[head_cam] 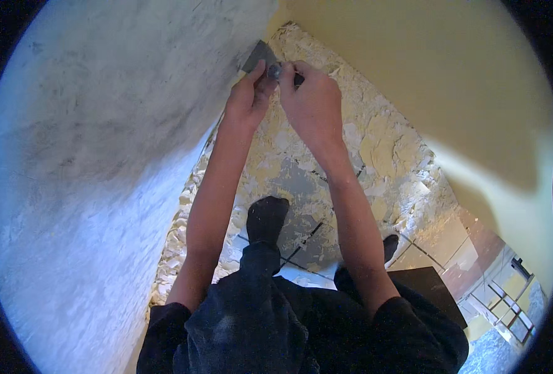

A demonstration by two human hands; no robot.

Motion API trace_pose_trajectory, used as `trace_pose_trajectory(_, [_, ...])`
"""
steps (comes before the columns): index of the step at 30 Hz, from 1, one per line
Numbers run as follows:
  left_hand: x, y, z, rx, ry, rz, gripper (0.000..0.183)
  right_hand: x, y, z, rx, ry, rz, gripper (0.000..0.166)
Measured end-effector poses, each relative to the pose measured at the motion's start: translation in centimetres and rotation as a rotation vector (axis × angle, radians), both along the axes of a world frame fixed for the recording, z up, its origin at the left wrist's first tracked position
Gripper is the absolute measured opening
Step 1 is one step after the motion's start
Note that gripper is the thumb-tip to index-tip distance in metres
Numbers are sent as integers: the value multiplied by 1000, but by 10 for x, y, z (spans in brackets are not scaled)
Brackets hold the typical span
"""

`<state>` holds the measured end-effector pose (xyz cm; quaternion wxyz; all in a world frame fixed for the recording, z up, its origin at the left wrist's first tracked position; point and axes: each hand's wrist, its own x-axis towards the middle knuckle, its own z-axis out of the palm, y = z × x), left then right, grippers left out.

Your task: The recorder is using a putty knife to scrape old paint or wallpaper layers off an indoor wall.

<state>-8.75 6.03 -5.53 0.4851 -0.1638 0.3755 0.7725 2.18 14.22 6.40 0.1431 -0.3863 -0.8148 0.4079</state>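
Observation:
A scraper with a broad flat metal blade (259,56) is held against the foot of the scraped wall (117,93) on the left, close to the room's corner. My right hand (311,91) is closed around its dark handle, which shows only in part. My left hand (250,96) is at the blade's lower side, its thumb laid on the metal and its fingers beneath, partly hidden. Beneath both hands, peeled flakes of pale yellow paint or plaster (379,140) cover the floor.
A smooth yellow wall (421,70) rises on the right. My dark-socked foot (267,217) stands among the flakes on grey tiles. A dark flat-topped object (428,290) lies beside my leg at the lower right. Farther off there is a metal frame with bars (505,304).

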Motion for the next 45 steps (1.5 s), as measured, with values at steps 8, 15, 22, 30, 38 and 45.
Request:
trace_pose_trajectory(8, [10,-6,-4,54,21,102,14,3,-5,-1,-67,106,-31,30])
trace_pose_trajectory(15, [21,-16,11,-120,58,105,13,15,-8,-2,-163,6,37,31])
trace_pose_trajectory(22, [22,-18,-4,10,93,90,19,9,-9,-15,-100,-80,132,31])
trace_pose_trajectory(30, [34,-30,16,-34,104,88,22,10,-19,-22,-152,32,82,34])
trace_pose_trajectory(38, [46,-51,6,-177,479,-175,22,22,-22,-40,-213,25,186,36])
trace_pose_trajectory(45, [60,-25,-6,105,112,43,21,41,-10,-36,-292,-113,139,39])
